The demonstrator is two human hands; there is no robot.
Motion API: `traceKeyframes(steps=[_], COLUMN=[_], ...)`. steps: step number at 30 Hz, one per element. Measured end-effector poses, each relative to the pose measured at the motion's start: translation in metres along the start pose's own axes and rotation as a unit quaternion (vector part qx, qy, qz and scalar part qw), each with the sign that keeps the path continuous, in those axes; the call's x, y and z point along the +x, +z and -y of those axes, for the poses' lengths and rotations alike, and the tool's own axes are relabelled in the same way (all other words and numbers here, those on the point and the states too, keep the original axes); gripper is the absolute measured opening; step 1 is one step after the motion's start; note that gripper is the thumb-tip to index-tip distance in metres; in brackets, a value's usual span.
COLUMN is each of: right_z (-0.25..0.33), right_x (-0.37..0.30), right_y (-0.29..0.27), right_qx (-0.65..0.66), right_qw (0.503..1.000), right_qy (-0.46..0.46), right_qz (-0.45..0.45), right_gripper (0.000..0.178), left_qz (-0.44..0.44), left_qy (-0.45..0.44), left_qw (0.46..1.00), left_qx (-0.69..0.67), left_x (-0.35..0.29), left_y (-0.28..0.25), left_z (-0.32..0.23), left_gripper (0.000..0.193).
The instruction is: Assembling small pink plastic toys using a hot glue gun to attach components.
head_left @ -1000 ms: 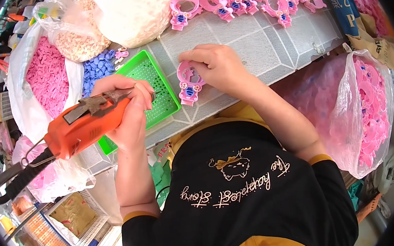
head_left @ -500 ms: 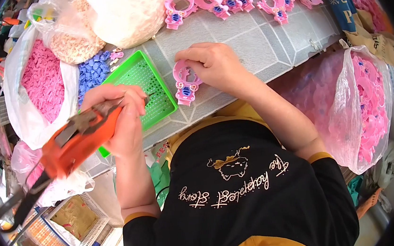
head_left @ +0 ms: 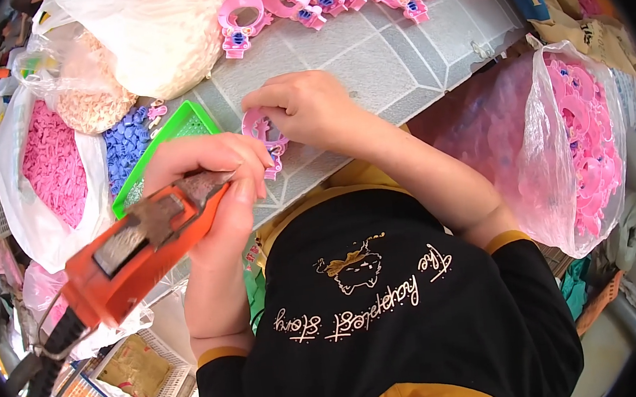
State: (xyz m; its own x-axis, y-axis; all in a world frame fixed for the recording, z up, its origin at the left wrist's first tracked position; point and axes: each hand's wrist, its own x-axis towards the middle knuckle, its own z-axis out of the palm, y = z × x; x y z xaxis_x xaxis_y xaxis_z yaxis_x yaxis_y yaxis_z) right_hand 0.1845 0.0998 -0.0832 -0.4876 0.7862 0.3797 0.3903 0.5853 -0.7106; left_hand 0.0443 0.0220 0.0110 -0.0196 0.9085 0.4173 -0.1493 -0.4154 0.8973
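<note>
My left hand (head_left: 213, 182) is closed round a worn orange electric screwdriver (head_left: 136, 254), with a black cable and a metal loop at its rear end. Its tip is hidden behind my fingers. Just beyond, my right hand (head_left: 306, 111) pinches the rim of a pink plastic ring-shaped part (head_left: 255, 122), which has a narrower lower end and lies on the grey table. My left fingers cover some of that lower end; whether the tool touches it I cannot tell. A green perforated tray (head_left: 195, 118) sits partly behind my left hand.
Several similar pink ring parts (head_left: 243, 18) lie along the table's far side. Blue pieces (head_left: 126, 140), a white bag of pink pieces (head_left: 54, 162) and bags of pale pieces (head_left: 157, 38) stand at the left. A clear bag of pink parts (head_left: 585, 150) hangs right of the table edge.
My left hand has brought the screwdriver rightward over the pink part's lower end. The whole view has shifted, so table items appear further left. My right hand still pinches the part.
</note>
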Motion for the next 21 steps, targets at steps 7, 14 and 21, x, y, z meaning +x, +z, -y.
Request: traceKeyframes(steps=[7, 14, 21], right_z=[-0.001, 0.001, -0.012], right_x=[-0.002, 0.002, -0.015], right_y=[0.002, 0.003, -0.007], right_qx=[-0.002, 0.017, 0.078], right_qw=[1.0, 1.0, 0.994], right_qy=[-0.006, 0.018, 0.007], right_qz=[-0.002, 0.02, -0.072], right_gripper=[0.022, 0.025, 0.026], left_qz=[0.109, 0.058, -0.056], left_qy=[-0.048, -0.047, 0.086], left_qw=[0.993, 0.997, 0.993], left_qx=[0.0, -0.013, -0.05], left_x=[0.005, 0.003, 0.008], left_y=[-0.009, -0.004, -0.004], left_z=[0.005, 0.006, -0.018], left_gripper=[0.025, 0.022, 0.028])
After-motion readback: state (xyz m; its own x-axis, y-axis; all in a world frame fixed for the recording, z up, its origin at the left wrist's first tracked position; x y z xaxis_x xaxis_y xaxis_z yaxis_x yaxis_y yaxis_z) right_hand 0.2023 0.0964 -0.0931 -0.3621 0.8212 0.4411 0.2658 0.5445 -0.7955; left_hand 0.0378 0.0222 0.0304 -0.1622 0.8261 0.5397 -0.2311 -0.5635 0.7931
